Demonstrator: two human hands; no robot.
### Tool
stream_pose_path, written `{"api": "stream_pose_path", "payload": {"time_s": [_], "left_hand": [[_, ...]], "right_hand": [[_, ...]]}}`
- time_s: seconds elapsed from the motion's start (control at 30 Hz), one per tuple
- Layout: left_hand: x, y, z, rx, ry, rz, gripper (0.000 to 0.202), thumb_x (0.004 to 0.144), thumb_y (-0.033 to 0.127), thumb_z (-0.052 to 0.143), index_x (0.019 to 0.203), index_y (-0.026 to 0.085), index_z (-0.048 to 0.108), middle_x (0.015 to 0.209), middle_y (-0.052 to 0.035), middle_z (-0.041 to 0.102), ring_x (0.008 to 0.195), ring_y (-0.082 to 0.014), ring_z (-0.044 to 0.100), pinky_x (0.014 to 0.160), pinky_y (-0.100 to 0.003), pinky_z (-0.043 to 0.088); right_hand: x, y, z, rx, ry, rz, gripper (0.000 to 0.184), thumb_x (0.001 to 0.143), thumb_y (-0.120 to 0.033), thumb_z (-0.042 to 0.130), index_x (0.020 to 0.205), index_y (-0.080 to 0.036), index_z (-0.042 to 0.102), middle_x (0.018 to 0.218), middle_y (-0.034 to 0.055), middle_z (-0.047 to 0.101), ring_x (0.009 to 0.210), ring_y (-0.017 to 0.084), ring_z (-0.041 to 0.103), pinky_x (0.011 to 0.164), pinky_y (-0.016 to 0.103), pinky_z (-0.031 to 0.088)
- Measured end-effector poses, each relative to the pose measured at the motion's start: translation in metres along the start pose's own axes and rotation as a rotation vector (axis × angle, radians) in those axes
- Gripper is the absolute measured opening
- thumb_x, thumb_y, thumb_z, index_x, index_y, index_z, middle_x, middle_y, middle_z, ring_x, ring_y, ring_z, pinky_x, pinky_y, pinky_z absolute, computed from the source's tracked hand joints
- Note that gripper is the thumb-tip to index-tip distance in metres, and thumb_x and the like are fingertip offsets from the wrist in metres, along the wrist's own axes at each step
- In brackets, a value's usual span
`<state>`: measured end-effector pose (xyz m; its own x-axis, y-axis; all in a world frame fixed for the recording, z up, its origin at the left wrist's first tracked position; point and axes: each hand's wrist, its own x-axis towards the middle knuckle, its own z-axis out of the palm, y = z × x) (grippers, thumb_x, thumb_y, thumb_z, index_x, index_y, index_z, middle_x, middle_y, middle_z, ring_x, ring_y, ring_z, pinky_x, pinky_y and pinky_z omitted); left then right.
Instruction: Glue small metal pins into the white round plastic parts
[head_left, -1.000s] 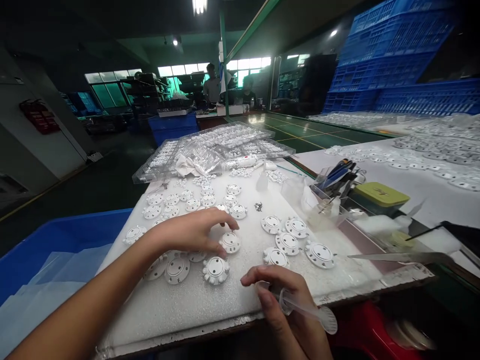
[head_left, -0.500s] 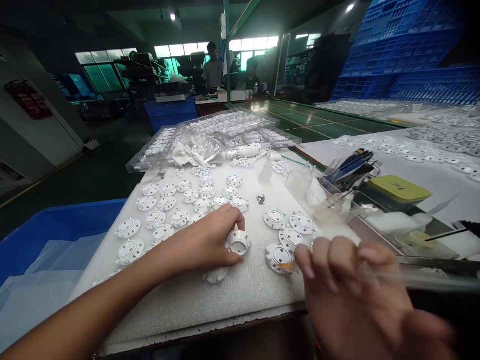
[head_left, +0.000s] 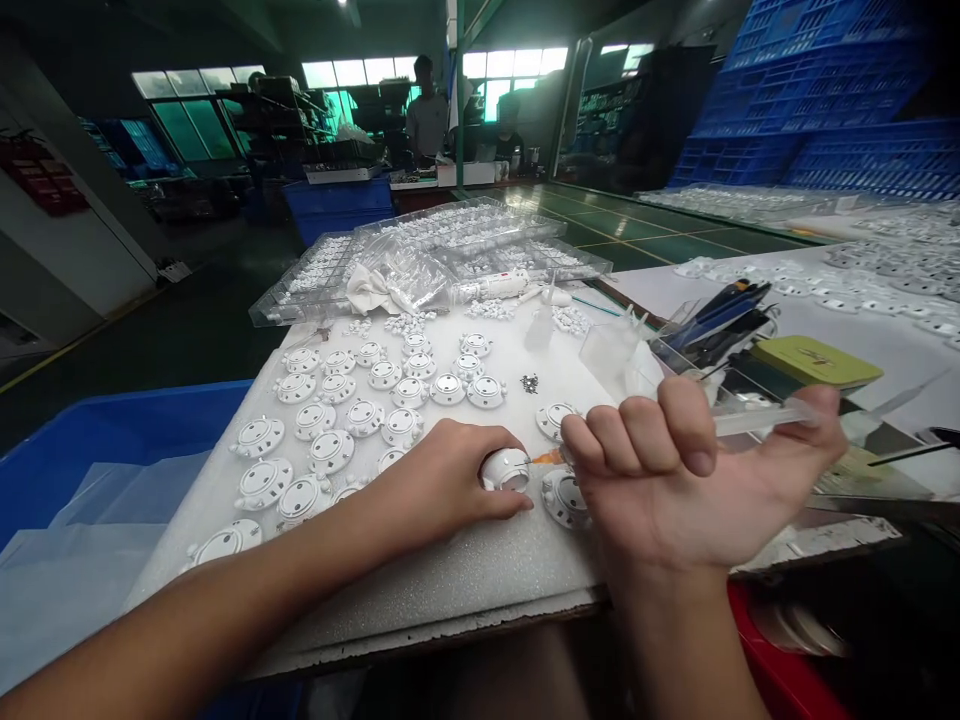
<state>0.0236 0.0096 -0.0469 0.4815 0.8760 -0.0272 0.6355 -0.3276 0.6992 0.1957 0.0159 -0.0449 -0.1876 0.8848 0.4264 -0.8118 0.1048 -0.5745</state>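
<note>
My left hand [head_left: 450, 475] is closed round a white round plastic part [head_left: 505, 468], tilted on its edge on the white foam sheet [head_left: 465, 570]. My right hand [head_left: 675, 470] grips a clear syringe [head_left: 757, 418], thumb on the plunger end. The syringe's orange tip [head_left: 547, 457] points at the part and nearly touches it. Several more white round parts [head_left: 360, 400] lie in rows on the foam to the left and behind my hands. One part [head_left: 562, 497] lies just under my right hand.
A blue bin [head_left: 97, 450] with clear bags stands at the left. Clear trays [head_left: 450, 250] of small parts lie behind the foam. At the right are a clear box of tools [head_left: 712, 320] and a yellow-green pad [head_left: 817, 362]. Blue crates [head_left: 825, 100] are stacked far right. People stand far back.
My left hand picked a part off the foam and tilted it up. My right hand rose from the near edge with the syringe and brought its tip to the part.
</note>
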Motion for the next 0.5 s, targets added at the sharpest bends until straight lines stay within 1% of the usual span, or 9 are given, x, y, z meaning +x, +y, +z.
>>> {"api": "stream_pose_path", "payload": {"time_s": [0.17, 0.33, 0.4, 0.5], "left_hand": [[0.0, -0.002, 0.001, -0.012, 0.005, -0.01, 0.03, 0.077, 0.031, 0.073, 0.105, 0.02, 0.071, 0.068, 0.0037, 0.061, 0.059, -0.0116, 0.049, 0.056, -0.022, 0.034], [0.0, -0.002, 0.001, 0.023, 0.004, 0.018, 0.029, 0.077, 0.03, 0.073, 0.105, 0.02, 0.072, 0.066, 0.0038, 0.06, 0.058, -0.0113, 0.048, 0.056, -0.022, 0.034], [0.0, -0.002, 0.001, 0.013, 0.01, 0.015, 0.029, 0.077, 0.03, 0.073, 0.104, 0.02, 0.072, 0.068, 0.0037, 0.061, 0.059, -0.0115, 0.049, 0.056, -0.022, 0.034], [0.001, -0.004, 0.001, -0.023, 0.026, -0.015, 0.028, 0.076, 0.032, 0.074, 0.101, 0.018, 0.072, 0.067, 0.0038, 0.061, 0.058, -0.0115, 0.049, 0.056, -0.022, 0.035]], "right_hand": [[0.001, 0.003, -0.006, 0.009, 0.064, -0.007, 0.059, 0.081, -0.065, 0.04, 0.049, -0.019, 0.02, 0.04, -0.0059, 0.013, 0.038, 0.008, 0.014, 0.043, 0.029, 0.021], [0.002, 0.002, -0.006, -0.043, 0.069, 0.026, 0.06, 0.077, -0.066, 0.045, 0.048, -0.019, 0.021, 0.039, -0.0056, 0.013, 0.038, 0.008, 0.016, 0.042, 0.029, 0.022], [-0.001, -0.001, -0.005, -0.04, 0.063, 0.042, 0.059, 0.078, -0.066, 0.042, 0.048, -0.019, 0.021, 0.039, -0.0058, 0.012, 0.038, 0.008, 0.016, 0.041, 0.028, 0.022], [-0.012, -0.002, 0.001, -0.052, 0.03, 0.113, 0.06, 0.082, -0.07, 0.03, 0.049, -0.02, 0.022, 0.039, -0.0057, 0.011, 0.037, 0.009, 0.016, 0.041, 0.028, 0.023]]}}
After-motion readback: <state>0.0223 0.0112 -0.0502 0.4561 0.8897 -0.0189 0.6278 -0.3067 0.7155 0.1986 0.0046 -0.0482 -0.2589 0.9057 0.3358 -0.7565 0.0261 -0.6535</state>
